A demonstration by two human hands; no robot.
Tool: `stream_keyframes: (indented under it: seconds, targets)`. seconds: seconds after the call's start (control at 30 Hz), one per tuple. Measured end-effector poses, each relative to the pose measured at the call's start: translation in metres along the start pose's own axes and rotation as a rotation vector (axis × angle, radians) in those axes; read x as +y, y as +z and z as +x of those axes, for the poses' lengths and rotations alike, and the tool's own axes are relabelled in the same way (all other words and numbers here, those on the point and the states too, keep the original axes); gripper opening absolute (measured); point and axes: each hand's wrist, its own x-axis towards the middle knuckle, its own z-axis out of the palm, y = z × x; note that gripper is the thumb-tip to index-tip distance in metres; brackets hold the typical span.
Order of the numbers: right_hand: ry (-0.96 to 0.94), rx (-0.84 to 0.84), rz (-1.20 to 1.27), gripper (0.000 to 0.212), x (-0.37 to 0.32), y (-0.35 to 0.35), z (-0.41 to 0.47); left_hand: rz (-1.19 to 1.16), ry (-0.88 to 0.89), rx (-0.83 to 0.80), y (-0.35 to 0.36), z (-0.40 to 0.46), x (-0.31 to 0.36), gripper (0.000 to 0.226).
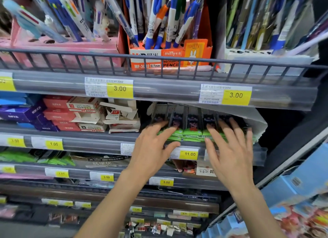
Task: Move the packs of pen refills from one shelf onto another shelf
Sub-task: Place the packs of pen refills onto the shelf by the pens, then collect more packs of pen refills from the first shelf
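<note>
**Both hands on the refill packs**

Right now the packs of pen refills stand in a row on the second shelf from the top, at its right end. They are dark on top and bright green at the bottom. They lean back a little, side by side, with each one touching the next.

The left hand is at the left end of the row. Its fingers are spread out, and the tips rest on the front of the packs. The thumb points across the shelf edge, just above a yellow price tag that says 11.00.

The right hand is at the right end of the row. Its fingers are spread wide too, and they lie flat over the packs. It looks blurry. Neither hand is pinching or lifting a pack.

Just left of the packs are red and white boxes, some of them open. Further left are purple and blue boxes.

On the shelf above sits an orange box of pencils behind a wire rail. A pink box of pens is beside it.
</note>
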Motion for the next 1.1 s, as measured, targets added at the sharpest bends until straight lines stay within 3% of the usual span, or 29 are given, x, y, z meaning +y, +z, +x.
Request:
stream_keyframes:
  seconds: [0.23,0.43,0.63,0.73,0.83,1.1]
  targets:
    - [0.024,-0.014,-0.091,0.038,0.032,-0.004,-0.002,-0.102,-0.137,-0.018,-0.004,0.006,0.007,0.034]
    - [-0.012,0.029,-0.026,0.032,0.038,-0.002,-0.009,-0.077,-0.281,-0.006,-0.003,0.015,0.021,0.036]
    - [0.025,0.063,0.14,0.03,0.024,-0.006,-0.01,-0.076,-0.188,0.051,-0.005,0.007,0.029,0.036]
    - [0.019,0.179,0.318,0.025,0.0,-0.008,-0.017,-0.064,-0.128,0.189,-0.015,-0.016,0.024,0.029]
    - [-0.008,0.22,0.52,0.02,-0.042,-0.003,-0.031,-0.011,-0.196,0.295,-0.039,-0.063,-0.002,0.022]
    - [-0.118,-0.061,0.825,0.019,-0.187,0.055,-0.085,0.159,-0.572,0.153,-0.116,-0.191,-0.113,0.014]
